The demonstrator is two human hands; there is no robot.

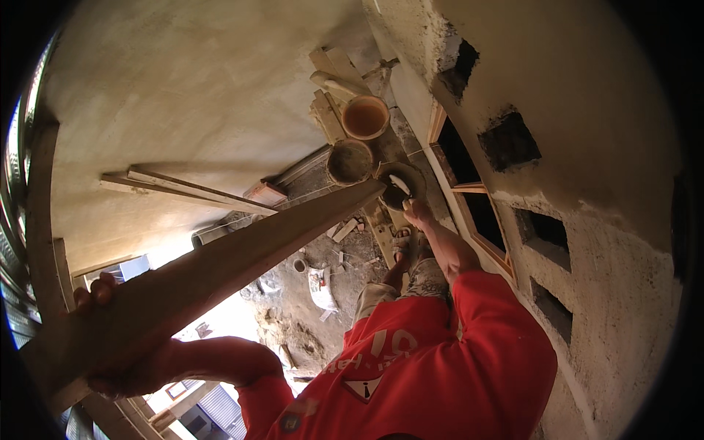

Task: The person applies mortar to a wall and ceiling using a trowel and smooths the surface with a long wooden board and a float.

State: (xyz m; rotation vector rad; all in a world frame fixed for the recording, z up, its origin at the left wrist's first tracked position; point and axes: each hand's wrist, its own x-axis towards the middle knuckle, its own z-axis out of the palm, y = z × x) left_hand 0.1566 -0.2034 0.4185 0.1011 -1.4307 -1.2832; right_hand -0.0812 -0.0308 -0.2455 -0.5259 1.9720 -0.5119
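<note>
head view: the left hand (pixel 130 372) curls around the wooden beam (pixel 242 268) near its lower-left end, apparently for steadying support; the beam runs obliquely towards the centre. the right hand (pixel 416 213) grasps what seems a pale tool (pixel 400 183) at the round pan (pixel 417 178); two tubs (pixel 369 136) stand just beyond, presumably to keep their contents within reach.

The person wears a bright red top (pixel 440 367) with a loose cut, its left sleeve (pixel 265 403) and right sleeve (pixel 502 312) ending near the elbows. Pale lettering (pixel 381 350), a light triangular emblem (pixel 364 387) with a dark mark, and a small dark round badge (pixel 290 422) decorate the front. Below come mottled beige-grey trousers (pixel 429 280), short or rolled up, and strapped sandals (pixel 401 241); left hand (pixel 132 372) and right hand (pixel 419 213) are bare.
</note>
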